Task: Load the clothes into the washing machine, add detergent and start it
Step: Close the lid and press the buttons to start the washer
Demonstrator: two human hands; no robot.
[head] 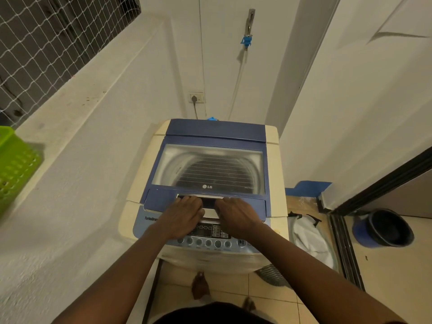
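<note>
A cream top-loading washing machine (275, 174) stands against the far wall, its blue lid (161, 199) down. Through the lid's clear window the steel drum (210, 169) shows; I cannot tell what lies in it. My left hand (182, 216) and my right hand (238, 215) both rest on the silver lid handle (210, 211) at the lid's front edge, fingers curled at the handle recess. Below my hands is the control panel (208, 242) with a row of round buttons.
A white laundry bag (311, 239) sits on the floor right of the machine. A dark bucket (388, 228) stands farther right past a sliding-door track. A green basket (14, 164) rests on the left ledge. A wall socket (196, 98) and tap hose are behind.
</note>
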